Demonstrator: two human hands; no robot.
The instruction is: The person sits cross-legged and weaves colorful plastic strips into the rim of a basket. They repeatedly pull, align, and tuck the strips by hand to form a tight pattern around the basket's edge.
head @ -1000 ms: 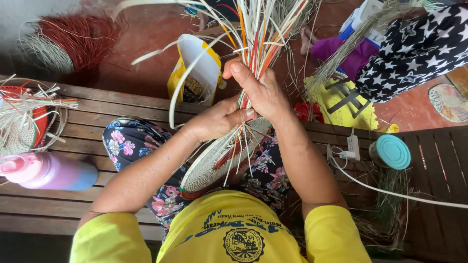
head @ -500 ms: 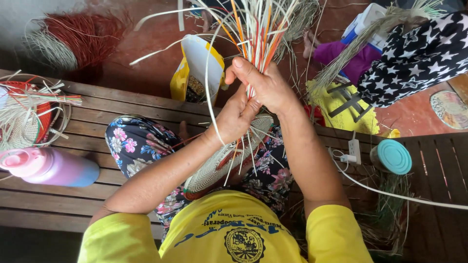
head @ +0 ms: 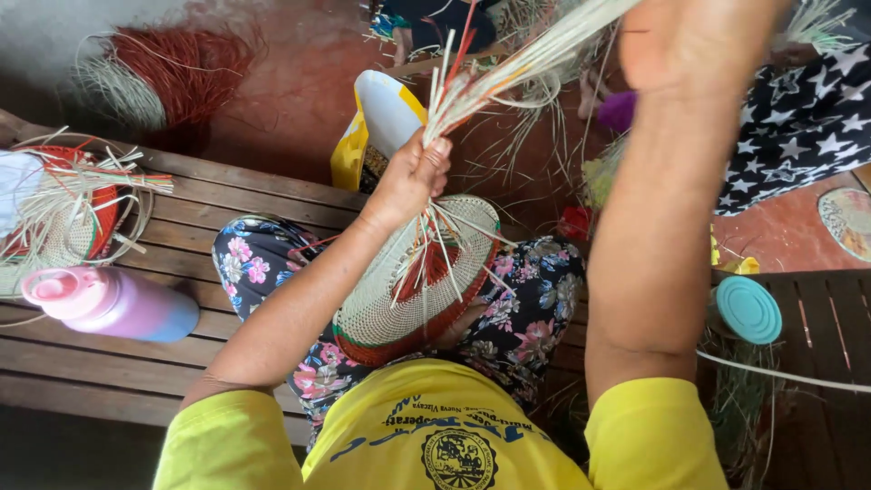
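A round woven basket base (head: 399, 299), pale with a red rim, rests on my lap over floral trousers. Loose pale and orange straw strands (head: 490, 82) rise from its middle. My left hand (head: 408, 181) is shut around the bundle of strands just above the basket. My right hand (head: 689, 36) is raised high at the top edge, close to the camera, drawing the upper ends of the strands out to the right; its fingers are partly cut off by the frame.
A pink and blue bottle (head: 109, 304) lies on the wooden bench (head: 227, 204) at left, beside another half-woven basket (head: 63, 209). A teal lid (head: 748, 308) sits at right. A yellow and white bag (head: 376, 122) and red straw (head: 172, 63) lie on the floor.
My right hand has lifted away from the left, up toward the camera, pulling the strands upward and rightward. My left hand stays gripping the bundle above the basket.
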